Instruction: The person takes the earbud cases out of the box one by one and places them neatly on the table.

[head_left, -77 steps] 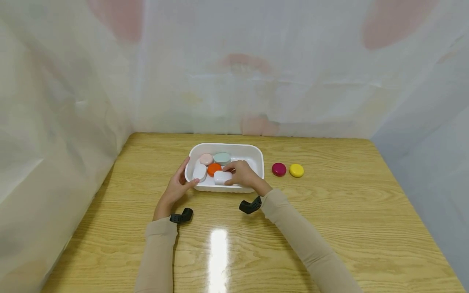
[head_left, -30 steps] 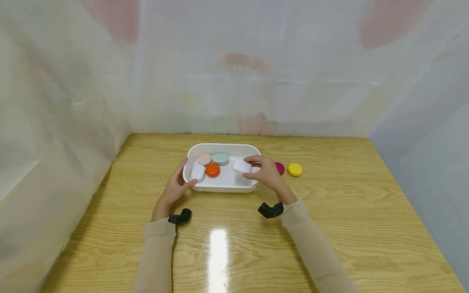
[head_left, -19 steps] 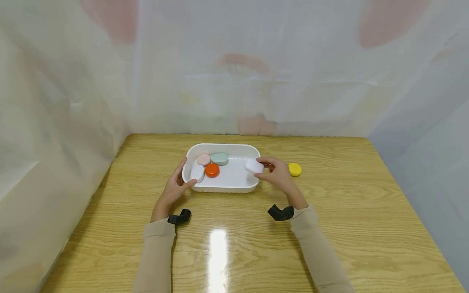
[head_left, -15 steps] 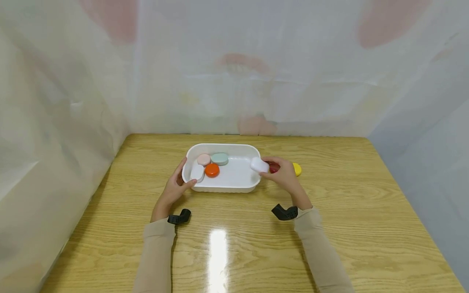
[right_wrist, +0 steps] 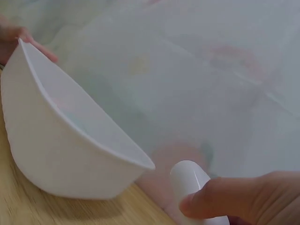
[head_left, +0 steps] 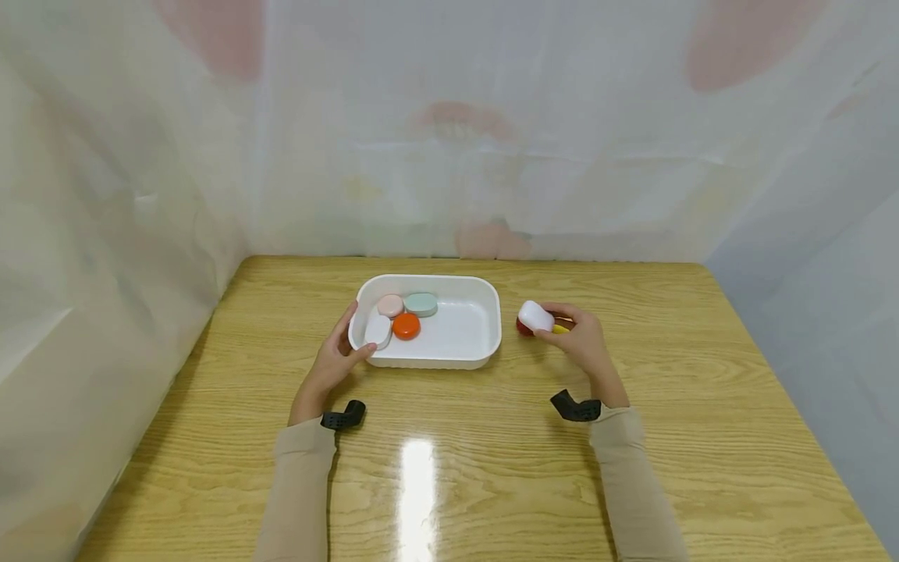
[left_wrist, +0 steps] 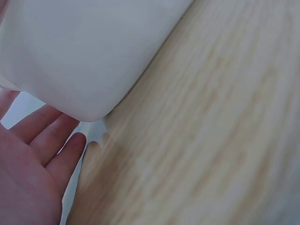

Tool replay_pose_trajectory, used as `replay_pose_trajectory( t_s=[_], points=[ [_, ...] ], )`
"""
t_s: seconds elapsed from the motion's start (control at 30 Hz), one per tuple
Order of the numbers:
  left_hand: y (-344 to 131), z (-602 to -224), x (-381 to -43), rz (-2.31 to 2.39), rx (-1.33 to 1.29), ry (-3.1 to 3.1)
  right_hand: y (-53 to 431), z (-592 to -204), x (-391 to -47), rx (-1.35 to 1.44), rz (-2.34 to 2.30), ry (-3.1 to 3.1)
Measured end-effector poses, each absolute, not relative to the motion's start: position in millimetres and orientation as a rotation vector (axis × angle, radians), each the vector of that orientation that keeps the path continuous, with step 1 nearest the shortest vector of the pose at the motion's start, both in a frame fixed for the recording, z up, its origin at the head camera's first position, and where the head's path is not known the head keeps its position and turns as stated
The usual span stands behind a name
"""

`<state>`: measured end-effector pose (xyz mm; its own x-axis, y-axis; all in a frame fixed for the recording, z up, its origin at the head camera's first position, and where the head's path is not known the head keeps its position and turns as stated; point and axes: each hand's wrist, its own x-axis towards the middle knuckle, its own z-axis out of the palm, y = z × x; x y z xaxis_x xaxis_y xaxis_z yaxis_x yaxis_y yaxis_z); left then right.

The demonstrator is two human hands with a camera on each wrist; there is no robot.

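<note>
My right hand pinches a white soap bar between thumb and fingers, raised above the table to the right of the white tray. Below and behind that bar, the dark red soap and yellow soap are partly hidden. With its thumb over the rim and fingers along the outer wall, my left hand holds the tray's left end. Inside the tray lie a pink soap, a mint oval soap, an orange round soap and another white soap, grouped at the left.
The wooden table runs to a pale patterned sheet at the back, with similar sheets along both sides. A black wrist camera is worn on the left wrist, another black camera on the right.
My right hand has lifted the white soap bar from beside the orange soap and carried it rightward over the tray's rim, above the dark red soap. The left hand keeps its hold.
</note>
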<state>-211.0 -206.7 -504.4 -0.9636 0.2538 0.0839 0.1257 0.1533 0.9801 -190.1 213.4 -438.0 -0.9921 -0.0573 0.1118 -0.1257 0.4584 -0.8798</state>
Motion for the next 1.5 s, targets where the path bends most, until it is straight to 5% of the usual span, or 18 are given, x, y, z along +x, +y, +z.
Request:
replay_pose_trajectory(
  t_s=[0.8, 1.5],
  points=[
    [-207, -505, -211, 1.939, 0.364, 2.300, 302, -454, -194, 0.075, 1.468, -2.818],
    [-207, -504, -210, 1.942, 0.374, 2.317, 323, -460, -200, 0.071, 1.409, -2.929]
  ],
)
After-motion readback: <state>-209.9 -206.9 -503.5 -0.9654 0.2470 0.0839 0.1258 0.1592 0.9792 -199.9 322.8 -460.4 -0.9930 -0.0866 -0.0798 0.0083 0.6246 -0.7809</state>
